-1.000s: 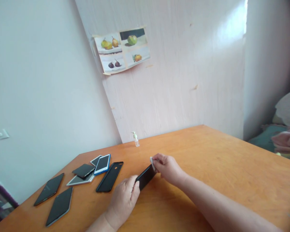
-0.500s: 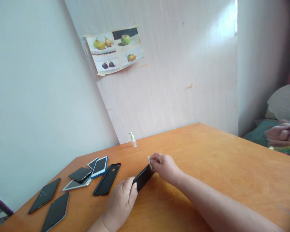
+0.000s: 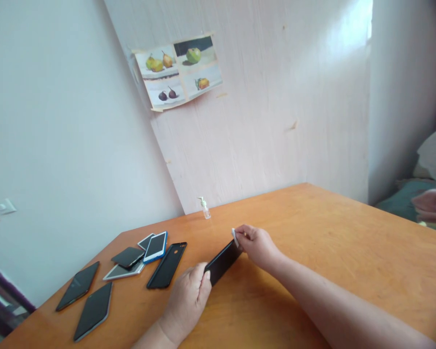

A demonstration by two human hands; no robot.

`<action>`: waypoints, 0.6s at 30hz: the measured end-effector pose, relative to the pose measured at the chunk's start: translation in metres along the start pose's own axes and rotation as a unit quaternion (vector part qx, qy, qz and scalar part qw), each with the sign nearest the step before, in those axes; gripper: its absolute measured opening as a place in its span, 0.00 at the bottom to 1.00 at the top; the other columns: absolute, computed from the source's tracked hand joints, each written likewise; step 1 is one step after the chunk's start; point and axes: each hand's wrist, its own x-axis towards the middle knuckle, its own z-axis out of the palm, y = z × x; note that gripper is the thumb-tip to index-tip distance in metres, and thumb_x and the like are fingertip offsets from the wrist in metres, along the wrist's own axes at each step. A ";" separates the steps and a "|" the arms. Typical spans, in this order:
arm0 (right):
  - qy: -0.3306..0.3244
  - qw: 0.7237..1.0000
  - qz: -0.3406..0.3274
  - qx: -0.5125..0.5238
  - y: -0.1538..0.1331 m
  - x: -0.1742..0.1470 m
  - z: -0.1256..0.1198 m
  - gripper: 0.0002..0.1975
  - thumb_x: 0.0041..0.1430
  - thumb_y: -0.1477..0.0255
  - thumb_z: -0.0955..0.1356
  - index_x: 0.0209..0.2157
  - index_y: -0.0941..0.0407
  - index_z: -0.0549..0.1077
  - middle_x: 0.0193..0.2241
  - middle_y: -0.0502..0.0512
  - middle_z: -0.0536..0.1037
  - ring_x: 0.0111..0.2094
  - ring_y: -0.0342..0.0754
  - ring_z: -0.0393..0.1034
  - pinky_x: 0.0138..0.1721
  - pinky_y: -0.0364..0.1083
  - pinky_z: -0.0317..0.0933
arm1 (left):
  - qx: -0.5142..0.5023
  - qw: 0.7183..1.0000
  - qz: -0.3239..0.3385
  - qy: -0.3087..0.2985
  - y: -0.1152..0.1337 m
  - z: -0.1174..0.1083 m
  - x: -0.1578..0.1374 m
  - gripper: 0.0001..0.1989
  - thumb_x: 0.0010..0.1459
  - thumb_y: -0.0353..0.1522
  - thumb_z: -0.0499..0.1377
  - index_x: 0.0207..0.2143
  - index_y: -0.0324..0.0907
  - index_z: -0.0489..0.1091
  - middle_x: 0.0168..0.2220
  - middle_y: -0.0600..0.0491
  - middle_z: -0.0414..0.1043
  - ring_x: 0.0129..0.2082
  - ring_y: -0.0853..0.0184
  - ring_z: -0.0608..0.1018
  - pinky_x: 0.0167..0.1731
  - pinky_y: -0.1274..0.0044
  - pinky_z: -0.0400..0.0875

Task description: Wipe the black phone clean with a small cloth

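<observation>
My left hand [image 3: 191, 298] is closed around the near end of a black phone [image 3: 223, 263], which is held tilted above the table. Pinched in the fingers of my right hand [image 3: 257, 245] is a small white wipe [image 3: 234, 236], pressed against the far end of the phone. Left of my hands an empty black phone case [image 3: 167, 266] lies on the table. Whether the wipe is cloth or paper, I cannot tell.
A wooden table [image 3: 330, 232] carries a phone in a blue case [image 3: 155, 247], a dark phone [image 3: 128, 257] on a white one [image 3: 119, 272], and two dark devices [image 3: 79, 285] at left. A clear pump bottle [image 3: 205, 209] stands near the wall. Fruit pictures [image 3: 178, 72] hang above.
The view has shifted slightly, so most things appear a little further right. Both hands keep their hold on the phone and the wipe, with the wipe still at the phone's far end.
</observation>
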 end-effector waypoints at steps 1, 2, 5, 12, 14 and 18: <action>0.013 1.000 0.006 -0.007 0.003 0.003 -0.004 0.16 0.64 0.65 0.60 0.35 0.55 0.77 0.21 0.49 0.75 0.24 0.44 0.67 0.26 0.41 0.57 | -0.002 1.000 -0.002 -0.001 0.000 0.000 0.000 0.13 0.68 0.35 0.44 0.41 0.43 0.67 0.31 0.50 0.74 0.33 0.61 0.78 0.32 0.74 0.70; 0.018 1.000 0.006 -0.013 0.004 0.003 -0.006 0.16 0.64 0.65 0.60 0.36 0.55 0.77 0.21 0.50 0.75 0.24 0.44 0.67 0.27 0.41 0.57 | -0.004 1.000 -0.005 -0.002 0.000 0.000 0.000 0.13 0.68 0.35 0.44 0.41 0.43 0.67 0.31 0.50 0.74 0.33 0.61 0.78 0.32 0.74 0.70; -0.010 0.999 -0.029 -0.016 -0.009 -0.010 0.005 0.14 0.63 0.65 0.62 0.35 0.53 0.78 0.24 0.49 0.77 0.27 0.44 0.70 0.29 0.41 0.58 | -0.008 1.000 -0.013 -0.007 0.000 0.001 0.000 0.13 0.69 0.35 0.44 0.40 0.43 0.67 0.32 0.50 0.74 0.33 0.62 0.77 0.31 0.74 0.69; -0.075 0.992 -0.085 -0.051 -0.026 -0.025 0.019 0.12 0.63 0.69 0.63 0.32 0.51 0.78 0.25 0.47 0.79 0.27 0.43 0.71 0.30 0.39 0.57 | -0.025 0.999 -0.024 -0.024 0.001 0.001 0.001 0.14 0.69 0.36 0.43 0.37 0.44 0.65 0.31 0.50 0.73 0.33 0.62 0.77 0.32 0.74 0.69; -0.032 0.996 -0.048 -0.062 -0.011 -0.011 0.003 0.13 0.63 0.69 0.61 0.31 0.52 0.77 0.24 0.48 0.78 0.26 0.43 0.71 0.29 0.40 0.57 | -0.015 0.999 -0.028 -0.019 0.001 0.000 0.002 0.13 0.69 0.36 0.43 0.39 0.43 0.65 0.31 0.50 0.73 0.32 0.62 0.77 0.31 0.74 0.68; 0.026 0.995 0.000 -0.094 0.007 0.006 -0.022 0.15 0.63 0.69 0.60 0.29 0.53 0.76 0.21 0.49 0.76 0.24 0.44 0.68 0.27 0.41 0.55 | -0.018 1.000 -0.020 -0.013 0.002 0.000 0.002 0.13 0.69 0.36 0.44 0.39 0.44 0.66 0.30 0.51 0.72 0.32 0.62 0.76 0.31 0.74 0.68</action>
